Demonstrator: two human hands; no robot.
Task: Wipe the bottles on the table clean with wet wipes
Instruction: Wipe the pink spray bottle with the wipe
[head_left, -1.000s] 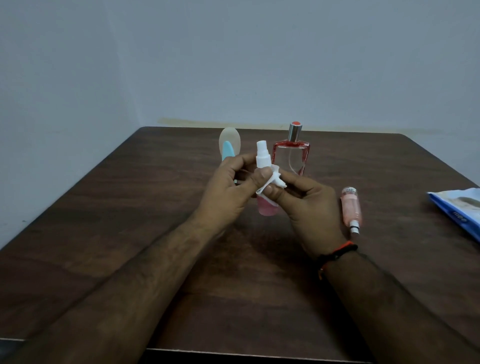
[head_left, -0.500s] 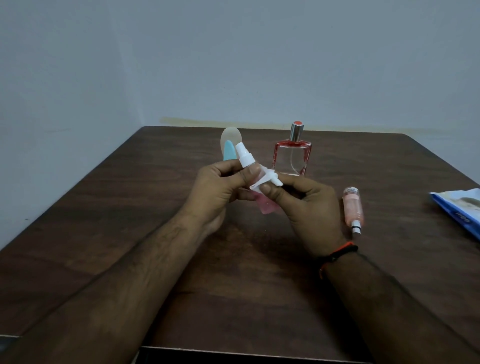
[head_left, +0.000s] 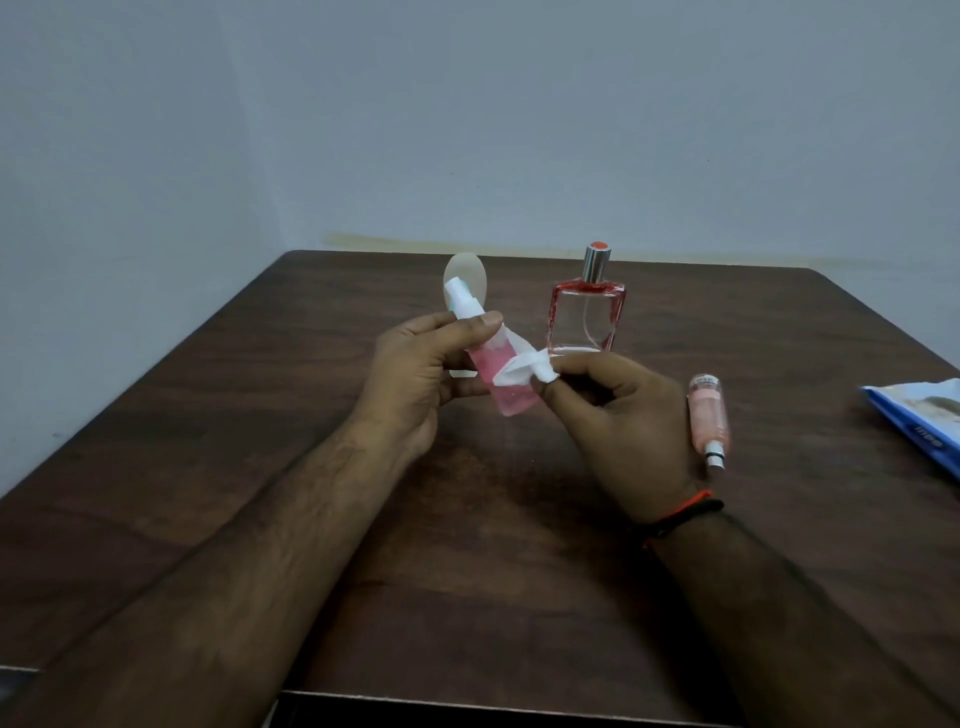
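Note:
My left hand grips a small pink spray bottle near its white nozzle, tilted with the nozzle up and to the left, above the middle of the table. My right hand pinches a white wet wipe pressed against the bottle's right side. A square red-edged perfume bottle stands upright behind my hands. A slim pink spray bottle lies on its side right of my right hand. A pale oval bottle with a blue part stands behind my left hand, mostly hidden.
A blue and white wet wipe pack lies at the table's right edge. The dark wooden table meets a plain wall at the back and left. Its near edge runs just below my forearms.
The pink spray bottle has tilted from upright to leaning left, nozzle toward the oval bottle. The wipe has slid from the neck down to the bottle's body.

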